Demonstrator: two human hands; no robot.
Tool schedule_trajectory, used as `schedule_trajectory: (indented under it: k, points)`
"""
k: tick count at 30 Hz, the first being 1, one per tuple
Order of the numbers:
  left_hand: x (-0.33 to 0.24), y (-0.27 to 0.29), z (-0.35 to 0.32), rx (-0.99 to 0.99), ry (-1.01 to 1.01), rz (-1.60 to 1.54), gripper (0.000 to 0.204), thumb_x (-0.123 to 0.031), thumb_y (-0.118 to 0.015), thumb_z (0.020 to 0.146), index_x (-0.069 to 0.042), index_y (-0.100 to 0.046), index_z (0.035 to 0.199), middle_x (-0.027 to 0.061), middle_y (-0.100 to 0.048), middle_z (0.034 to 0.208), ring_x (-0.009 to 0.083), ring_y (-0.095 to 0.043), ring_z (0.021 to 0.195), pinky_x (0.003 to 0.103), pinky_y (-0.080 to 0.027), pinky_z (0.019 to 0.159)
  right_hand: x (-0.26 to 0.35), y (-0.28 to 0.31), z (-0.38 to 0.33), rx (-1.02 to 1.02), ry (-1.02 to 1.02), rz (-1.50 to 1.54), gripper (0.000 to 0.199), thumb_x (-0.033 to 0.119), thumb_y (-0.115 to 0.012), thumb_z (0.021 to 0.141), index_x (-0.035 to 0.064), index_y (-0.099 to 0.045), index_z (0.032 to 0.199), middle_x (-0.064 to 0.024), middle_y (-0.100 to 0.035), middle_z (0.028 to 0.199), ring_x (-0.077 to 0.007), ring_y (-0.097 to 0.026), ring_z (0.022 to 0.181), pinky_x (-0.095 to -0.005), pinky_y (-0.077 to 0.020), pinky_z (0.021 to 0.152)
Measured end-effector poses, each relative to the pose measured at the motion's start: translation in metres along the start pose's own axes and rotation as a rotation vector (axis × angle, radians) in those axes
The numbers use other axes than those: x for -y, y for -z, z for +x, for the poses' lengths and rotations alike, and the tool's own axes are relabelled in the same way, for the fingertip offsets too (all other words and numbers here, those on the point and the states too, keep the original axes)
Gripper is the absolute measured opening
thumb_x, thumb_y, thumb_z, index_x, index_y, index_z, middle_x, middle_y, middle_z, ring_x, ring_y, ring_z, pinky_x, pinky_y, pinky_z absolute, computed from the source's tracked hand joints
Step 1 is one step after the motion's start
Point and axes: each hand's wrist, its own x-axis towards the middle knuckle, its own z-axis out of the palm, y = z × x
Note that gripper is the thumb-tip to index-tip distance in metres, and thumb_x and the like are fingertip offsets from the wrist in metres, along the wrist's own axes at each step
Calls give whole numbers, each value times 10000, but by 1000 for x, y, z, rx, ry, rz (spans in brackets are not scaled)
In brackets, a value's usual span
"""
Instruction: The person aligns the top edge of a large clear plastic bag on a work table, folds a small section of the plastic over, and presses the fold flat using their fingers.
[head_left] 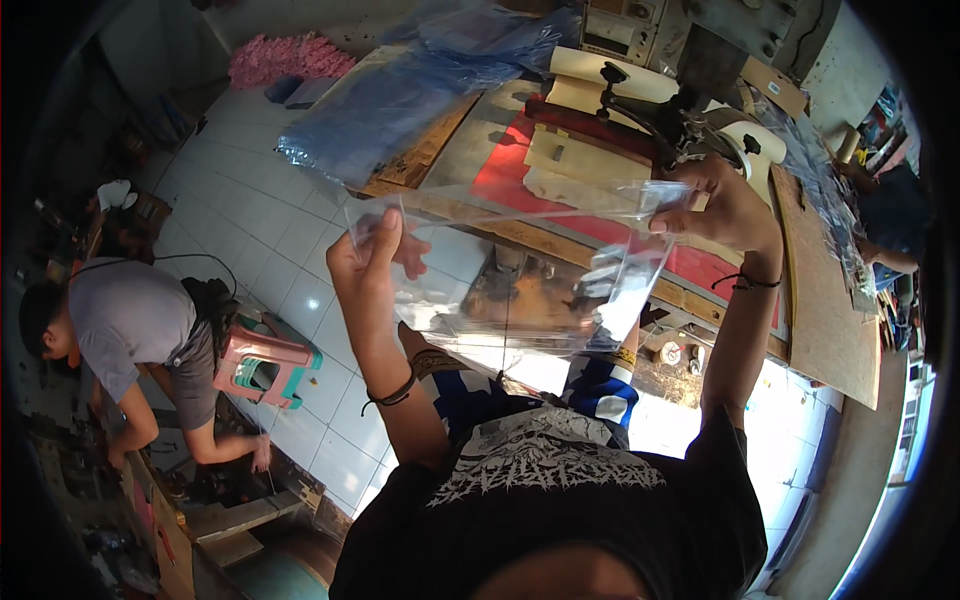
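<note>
A clear plastic sheet or pouch (520, 265) stretches between my two hands above my lap, catching bright reflections. My left hand (378, 250) pinches its left edge, thumb up. At the upper right corner, my right hand (715, 205) grips the other side, close to the press. Just beyond the plastic lies the machine's bed with a red sheet (505, 160) and a cream-coloured piece (590, 160) on it. Whether the plastic has one layer or more I cannot tell.
A pile of bluish clear plastic sheets (390, 110) covers the table's far left. The press head (690, 125) stands at the far right, beside a wooden board (825, 290). At left, another person (135, 320) bends over near stacked stools (268, 362). Pink material (285, 62) lies behind.
</note>
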Motion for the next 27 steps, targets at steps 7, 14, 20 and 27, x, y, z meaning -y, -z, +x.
schedule_trajectory:
  k: [7,14,20,27]
  points:
    - [19,10,-5,-6,96,-47,297,-260,-667,902,21,-617,822,90,-582,585,171,-510,447,290,-386,444,-10,-25,-5,-61,31,201,211,205,-748,847,2,-700,821,-43,-680,685,-77,-587,594,-250,-433,531]
    - [24,17,-7,-9,116,-111,294,-259,-666,901,17,-619,812,72,-574,611,175,-526,459,294,-395,437,-13,-35,-2,-74,3,197,266,249,-703,890,22,-650,760,-16,-575,620,-101,-510,561,-281,-372,517]
    - [29,21,-6,17,103,-129,298,-252,-657,913,27,-631,814,70,-566,590,177,-581,504,300,-423,437,-15,-39,2,-92,94,209,277,211,-616,948,16,-604,751,-9,-493,564,-107,-421,501,-281,-336,483]
    - [12,13,-11,120,-69,-155,205,-162,-681,896,34,-623,884,100,-624,643,174,-599,512,280,-443,452,-31,-42,-3,-256,85,411,208,215,-614,955,21,-671,905,51,-551,671,-41,-455,583,-247,-336,516]
